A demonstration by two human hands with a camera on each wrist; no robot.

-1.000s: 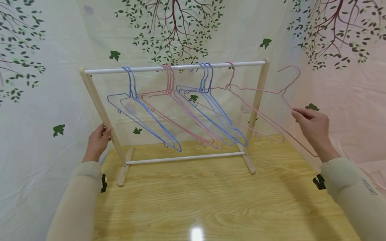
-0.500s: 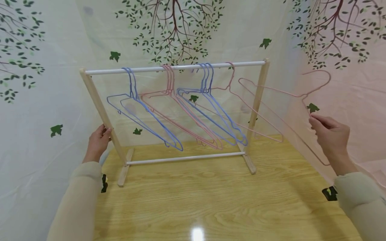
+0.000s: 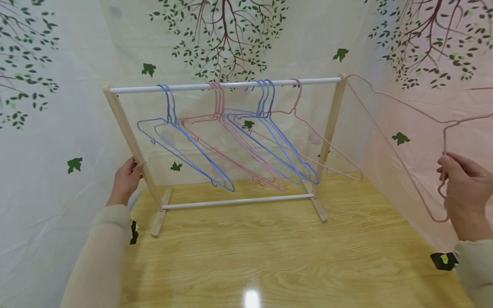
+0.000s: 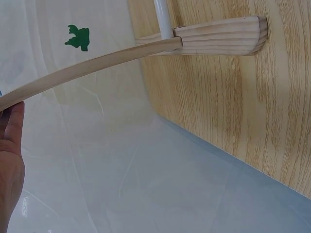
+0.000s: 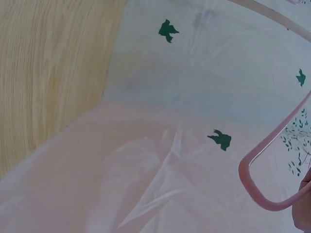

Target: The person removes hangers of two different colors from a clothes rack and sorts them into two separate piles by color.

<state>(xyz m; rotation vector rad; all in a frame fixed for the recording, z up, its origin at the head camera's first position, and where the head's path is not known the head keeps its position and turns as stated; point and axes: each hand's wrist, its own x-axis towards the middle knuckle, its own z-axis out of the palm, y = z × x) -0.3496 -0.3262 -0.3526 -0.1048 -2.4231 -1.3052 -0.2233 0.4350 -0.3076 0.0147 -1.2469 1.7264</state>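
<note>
A small clothes rack, with wooden side posts and a white top bar (image 3: 316,81), stands on the table. My left hand (image 3: 126,182) grips its left post (image 3: 125,128) about halfway up, thumb in front. Out to the right of the rack, my right hand (image 3: 467,188) pinches a pink clothes hanger (image 3: 445,139) just below its neck. That hanger's hook runs out of the head view, and one rounded corner of a pink hanger (image 5: 246,171) shows in the right wrist view. Only part of each hand appears in its wrist view.
From the bar hang blue hangers (image 3: 168,105) at left, pink ones (image 3: 218,102) mid-left, blue ones (image 3: 271,102) right of centre, and a lone pink hanger (image 3: 298,96) near the right post (image 3: 332,113). A low white rail (image 3: 239,202) joins the feet. Leaf-patterned sheets surround the wood-grain table (image 3: 231,256).
My right hand has carried the pink hanger rightward and a little lower, from overlapping the rack's right end to beside it. My left hand stays on the post.
</note>
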